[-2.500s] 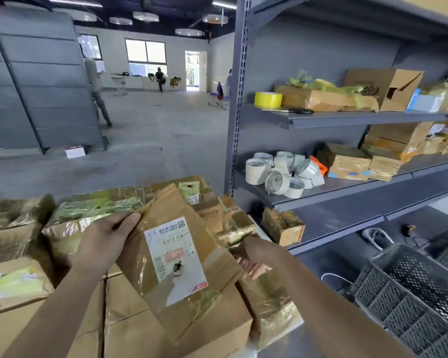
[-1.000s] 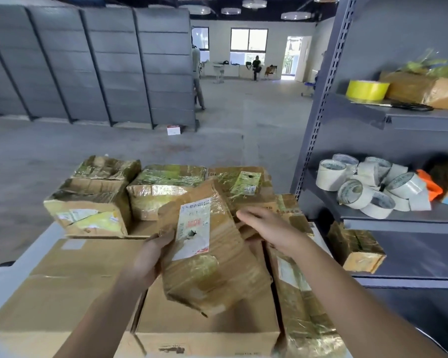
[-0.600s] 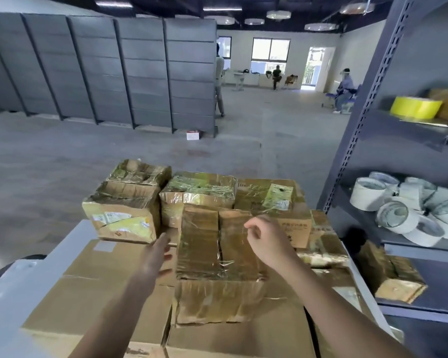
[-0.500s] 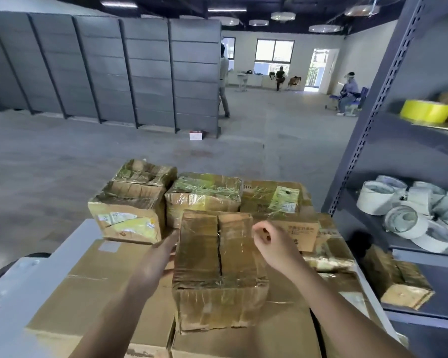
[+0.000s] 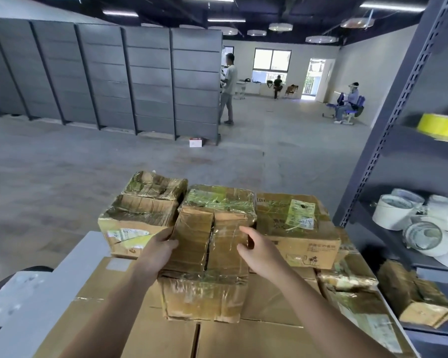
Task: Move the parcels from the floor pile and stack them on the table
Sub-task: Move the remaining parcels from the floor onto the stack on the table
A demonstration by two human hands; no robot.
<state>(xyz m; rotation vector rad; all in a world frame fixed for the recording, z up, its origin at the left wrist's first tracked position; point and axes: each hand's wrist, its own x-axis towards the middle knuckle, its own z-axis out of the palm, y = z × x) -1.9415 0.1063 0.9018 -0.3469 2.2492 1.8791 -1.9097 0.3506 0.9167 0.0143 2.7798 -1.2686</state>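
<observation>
While both hands press in from either side, here is how it stands:

Parcel in play: a tape-wrapped brown parcel (image 5: 204,264) sits flat on top of the large cartons (image 5: 246,339) that cover the table (image 5: 70,262), its far end just under the front edge of the back row.

Left hand: the left hand (image 5: 158,251) is on the parcel's left side, palm against the cardboard, fingers curled around the upper left edge and clamped on it.

Right hand: the right hand (image 5: 256,250) meets the parcel's right side, thumb up and spread, fingertips bent and touching the taped top near the right edge. The contact looks light; I cannot tell whether it truly grips.

Back row: three more parcels line up behind. A green-taped parcel (image 5: 217,198) stands directly behind the held one, a labelled parcel (image 5: 132,226) to its left carries a smaller parcel (image 5: 155,186) on top, and a printed carton (image 5: 298,228) sits to the right.

Right flank: a shiny wrapped parcel (image 5: 347,275) lies at the table's right edge.

Shelving: a grey shelf unit (image 5: 388,120) rises on the right, holding white tape rolls (image 5: 409,223), a yellow tape roll (image 5: 441,125) higher up, and one loose box (image 5: 414,295) on the low shelf.

Background: a person (image 5: 228,89) stands by the grey lockers (image 5: 109,78); another person sits far right.
</observation>
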